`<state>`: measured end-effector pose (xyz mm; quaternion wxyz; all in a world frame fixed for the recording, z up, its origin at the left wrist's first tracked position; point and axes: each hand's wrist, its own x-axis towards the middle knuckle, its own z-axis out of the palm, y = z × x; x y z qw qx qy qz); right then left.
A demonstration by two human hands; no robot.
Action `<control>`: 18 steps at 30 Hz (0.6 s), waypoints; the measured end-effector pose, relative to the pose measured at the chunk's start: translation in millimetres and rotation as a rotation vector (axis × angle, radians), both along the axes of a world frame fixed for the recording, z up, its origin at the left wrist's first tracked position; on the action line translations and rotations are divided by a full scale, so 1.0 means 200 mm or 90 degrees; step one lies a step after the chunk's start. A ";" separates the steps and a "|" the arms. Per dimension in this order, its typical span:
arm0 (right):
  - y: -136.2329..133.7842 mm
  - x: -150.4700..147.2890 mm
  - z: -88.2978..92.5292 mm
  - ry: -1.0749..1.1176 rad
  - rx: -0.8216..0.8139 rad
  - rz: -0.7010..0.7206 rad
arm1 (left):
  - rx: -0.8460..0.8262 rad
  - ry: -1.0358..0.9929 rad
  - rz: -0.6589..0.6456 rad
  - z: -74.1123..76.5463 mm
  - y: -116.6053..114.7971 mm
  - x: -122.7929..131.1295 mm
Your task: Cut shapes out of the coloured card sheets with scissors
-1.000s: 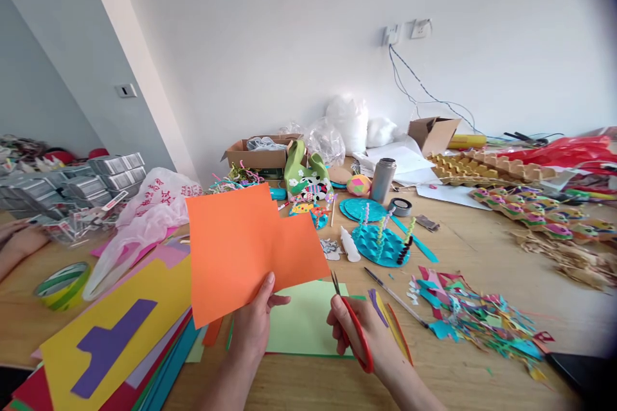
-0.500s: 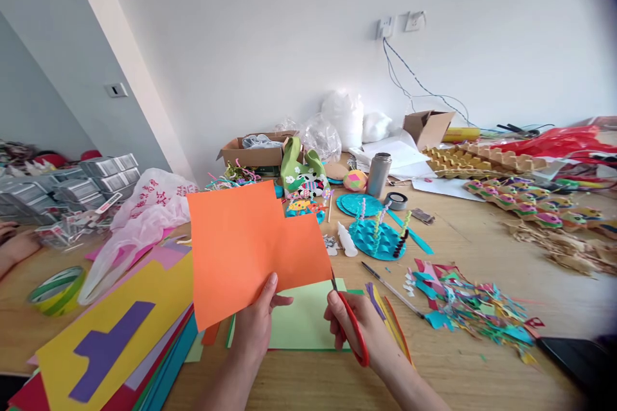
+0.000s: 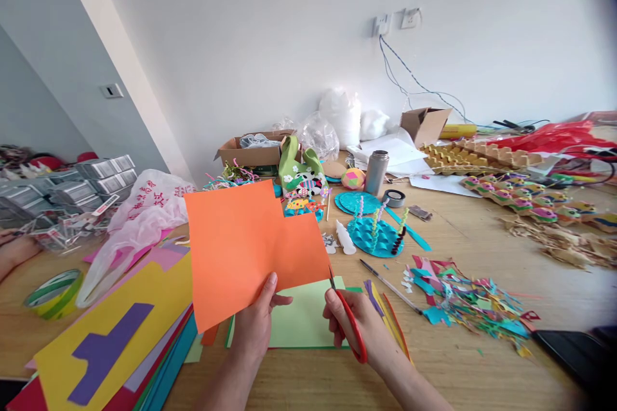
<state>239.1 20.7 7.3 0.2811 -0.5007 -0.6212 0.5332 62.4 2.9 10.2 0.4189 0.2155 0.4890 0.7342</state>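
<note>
An orange sheet of paper (image 3: 234, 250), with a corner notch cut from its upper right, is pinched at its lower edge by my left hand (image 3: 258, 314). My right hand (image 3: 354, 321) is closed around red-handled scissors (image 3: 355, 331). Their blades meet the sheet's right edge near its lower right corner. Beneath both hands lies a pale green sheet (image 3: 303, 321) on the table. Thin paper strips (image 3: 390, 327) in purple, yellow and orange lie just beyond my right hand.
Coloured sheets (image 3: 164, 276) are stacked at left with a purple cut-out (image 3: 110, 353) on top. A tape roll (image 3: 55, 293) and plastic bag (image 3: 144, 225) lie beside them. Paper scraps (image 3: 472, 302), a pen (image 3: 390, 286) and a flask (image 3: 376, 173) stand right. Another person's hand (image 3: 17, 250) shows far left.
The camera view has shifted slightly. Both hands, the orange sheet and the scissors stay in nearly the same position, with the blades still at the sheet's right edge.
</note>
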 end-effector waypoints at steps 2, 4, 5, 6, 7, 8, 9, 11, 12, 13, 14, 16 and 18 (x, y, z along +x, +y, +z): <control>0.00 0.00 0.00 0.003 -0.002 -0.002 | -0.002 0.003 -0.001 0.00 0.00 0.00; 0.00 0.00 0.00 0.002 -0.001 -0.003 | 0.000 0.005 -0.001 0.00 0.00 0.00; 0.00 0.00 0.00 0.001 -0.001 -0.003 | 0.001 0.005 -0.001 0.01 0.00 0.00; 0.00 0.00 0.00 -0.001 -0.002 -0.003 | 0.002 0.003 0.001 0.01 0.00 0.00; 0.00 0.00 0.01 -0.001 -0.003 -0.004 | 0.001 0.000 0.003 0.01 0.00 0.01; 0.00 0.00 0.01 -0.001 -0.004 -0.005 | 0.000 -0.002 0.007 0.01 0.00 0.01; 0.00 0.00 0.01 -0.001 -0.007 -0.005 | -0.001 -0.005 0.010 0.01 0.00 0.01; 0.00 -0.01 0.01 -0.003 -0.008 -0.006 | -0.002 -0.009 0.015 0.02 0.01 0.01; 0.00 -0.01 0.01 -0.003 -0.007 -0.006 | -0.003 -0.010 0.016 0.02 0.01 0.01; 0.01 -0.01 0.01 -0.004 -0.007 -0.007 | -0.004 -0.009 0.016 0.02 0.01 0.01; 0.01 -0.01 0.01 -0.004 -0.005 -0.006 | -0.004 -0.008 0.014 0.02 0.01 0.01; 0.00 -0.01 0.00 -0.004 -0.001 -0.005 | -0.003 -0.006 0.012 0.02 0.01 0.01; 0.00 0.00 0.00 -0.004 0.000 -0.005 | -0.002 -0.006 0.010 0.02 0.01 0.01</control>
